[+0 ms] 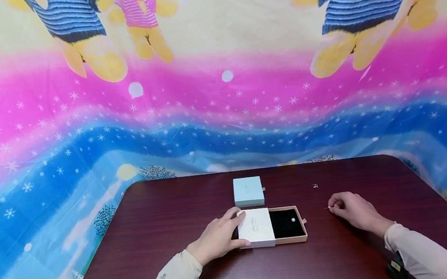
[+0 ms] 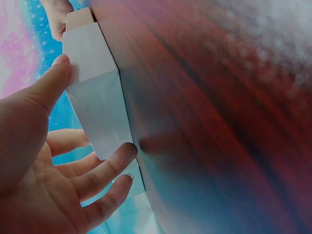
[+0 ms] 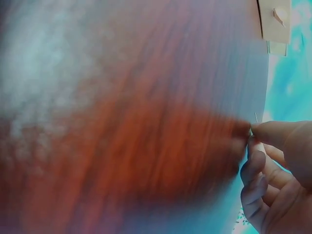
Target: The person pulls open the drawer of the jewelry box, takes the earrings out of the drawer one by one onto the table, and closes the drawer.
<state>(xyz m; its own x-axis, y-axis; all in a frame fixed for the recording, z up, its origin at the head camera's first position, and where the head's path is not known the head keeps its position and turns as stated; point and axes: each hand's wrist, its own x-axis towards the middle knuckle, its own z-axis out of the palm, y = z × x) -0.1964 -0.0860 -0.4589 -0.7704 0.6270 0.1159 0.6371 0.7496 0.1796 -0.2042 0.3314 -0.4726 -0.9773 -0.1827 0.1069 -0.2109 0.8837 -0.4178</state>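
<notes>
A white jewelry box [image 1: 256, 229] lies on the table with its drawer [image 1: 290, 240] pulled out to the right. Black padding [image 1: 284, 225] lines the drawer, and one pearl stud [image 1: 293, 219] sits on it. My left hand [image 1: 220, 235] holds the box's white sleeve [image 2: 92, 53], thumb on the near side and fingers on the far side. Right of the box, my right hand [image 1: 355, 211] pinches a tiny stud earring between thumb and index finger. Its thin post [image 3: 256, 117] sticks out past the fingertips; the rest is mostly hidden.
Behind the white box stands a closed pale blue box [image 1: 248, 191] with a small tab on its right. Some small metallic pieces [image 1: 315, 186] lie farther back, left of the right hand. A printed cloth [image 1: 223, 135] hangs behind the dark table [image 1: 174, 214].
</notes>
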